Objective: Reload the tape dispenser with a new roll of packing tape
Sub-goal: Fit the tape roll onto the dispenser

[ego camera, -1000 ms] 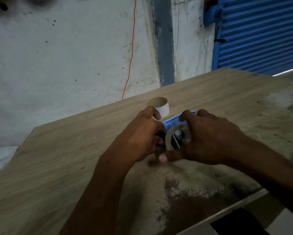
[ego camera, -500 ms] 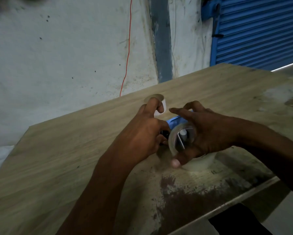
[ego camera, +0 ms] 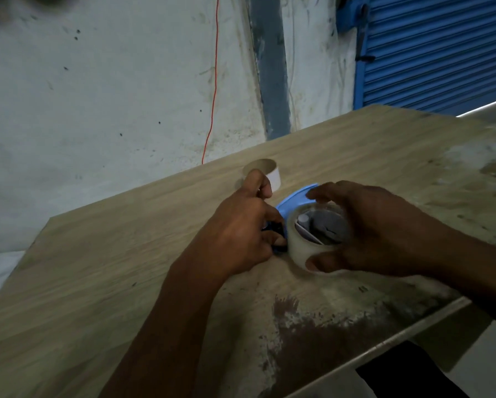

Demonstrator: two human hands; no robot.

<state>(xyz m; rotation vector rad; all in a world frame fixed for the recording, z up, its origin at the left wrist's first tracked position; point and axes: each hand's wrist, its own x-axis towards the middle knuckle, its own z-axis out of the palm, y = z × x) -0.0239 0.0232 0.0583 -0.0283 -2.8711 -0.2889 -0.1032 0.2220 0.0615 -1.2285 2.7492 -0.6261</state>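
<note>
Tape roll (ego camera: pixel 304 248) lowered, right hand (ego camera: pixel 376 234) grip around it, dispenser (ego camera: pixel 294 200) behind

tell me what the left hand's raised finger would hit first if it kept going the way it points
Most likely the empty cardboard tape core just beyond the left hand; its raised fingertip already overlaps the core's near rim, though the depth between them is unclear.

The worktop (ego camera: pixel 126 268) is matt wood-grain laminate, scuffed and stained at five o'clock. The tape roll (ego camera: pixel 300 248) looks glossy, translucent plastic. The dispenser (ego camera: pixel 294 201) is smooth blue plastic. At eleven o'clock, the empty core (ego camera: pixel 262 170) is matt cardboard.
</note>
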